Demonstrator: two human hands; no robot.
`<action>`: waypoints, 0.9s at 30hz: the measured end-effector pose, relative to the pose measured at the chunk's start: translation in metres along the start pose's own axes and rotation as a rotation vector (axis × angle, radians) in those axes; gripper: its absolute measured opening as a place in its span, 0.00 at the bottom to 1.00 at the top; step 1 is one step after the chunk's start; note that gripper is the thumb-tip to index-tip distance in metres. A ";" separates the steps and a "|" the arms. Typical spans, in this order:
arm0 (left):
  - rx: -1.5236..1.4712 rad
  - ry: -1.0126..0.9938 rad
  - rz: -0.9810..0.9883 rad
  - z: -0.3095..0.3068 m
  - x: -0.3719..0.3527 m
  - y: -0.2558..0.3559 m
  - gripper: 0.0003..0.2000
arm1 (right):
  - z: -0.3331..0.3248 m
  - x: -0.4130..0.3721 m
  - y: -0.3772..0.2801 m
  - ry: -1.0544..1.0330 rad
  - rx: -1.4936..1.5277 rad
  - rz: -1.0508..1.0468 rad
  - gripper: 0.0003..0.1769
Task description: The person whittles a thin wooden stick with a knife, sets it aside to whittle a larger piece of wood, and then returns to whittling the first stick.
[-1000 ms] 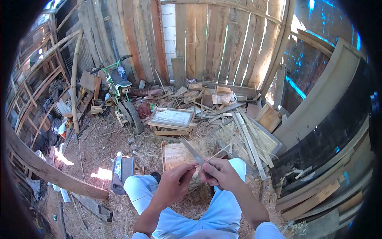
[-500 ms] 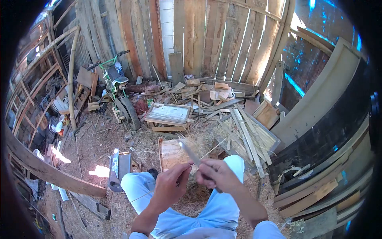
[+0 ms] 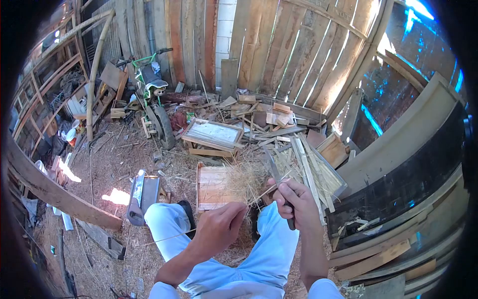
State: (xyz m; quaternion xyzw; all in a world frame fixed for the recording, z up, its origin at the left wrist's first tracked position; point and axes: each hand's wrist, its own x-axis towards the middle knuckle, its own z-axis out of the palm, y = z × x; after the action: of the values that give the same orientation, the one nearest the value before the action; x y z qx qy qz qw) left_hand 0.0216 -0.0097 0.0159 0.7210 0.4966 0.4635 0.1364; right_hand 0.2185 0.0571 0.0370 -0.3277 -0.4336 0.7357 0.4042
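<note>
In my right hand (image 3: 298,202) is a knife (image 3: 274,167), the fingers wrapped round its dark handle and the blade pointing up and away. My left hand (image 3: 219,230) is closed on a thin pale stick (image 3: 261,196). One end of the stick reaches the knife near my right thumb; the other trails off to the left past my knee. Beneath both hands, between my feet, a heap of fine shavings (image 3: 246,182) partly covers a wooden board (image 3: 211,187) on the ground.
A hand saw (image 3: 135,202) lies by my left knee. Ahead are a framed panel (image 3: 211,133), scrap wood (image 3: 281,117) and a small motorbike (image 3: 157,107). Long pale strips (image 3: 308,169) lie on the right, near stacked planks (image 3: 383,259). A curved board (image 3: 59,192) stands at left.
My right hand with the knife has moved right, away from my left hand, drawing the blade along the stick's end. The view has also shifted slightly.
</note>
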 end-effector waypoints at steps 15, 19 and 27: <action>-0.001 0.077 -0.197 -0.005 0.001 -0.025 0.03 | 0.012 0.014 0.022 -0.136 -0.039 0.019 0.23; -0.056 0.035 -0.179 0.000 0.002 -0.010 0.03 | 0.021 0.022 0.037 -0.262 0.017 0.066 0.19; -0.065 -0.042 -0.231 -0.008 -0.001 -0.001 0.03 | 0.001 0.017 0.013 -0.143 0.181 0.023 0.18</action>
State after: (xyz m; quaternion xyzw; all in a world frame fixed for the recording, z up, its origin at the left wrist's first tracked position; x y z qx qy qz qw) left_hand 0.0144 -0.0117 0.0188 0.6638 0.5582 0.4452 0.2228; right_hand 0.2063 0.0675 0.0232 -0.2416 -0.3893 0.7980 0.3915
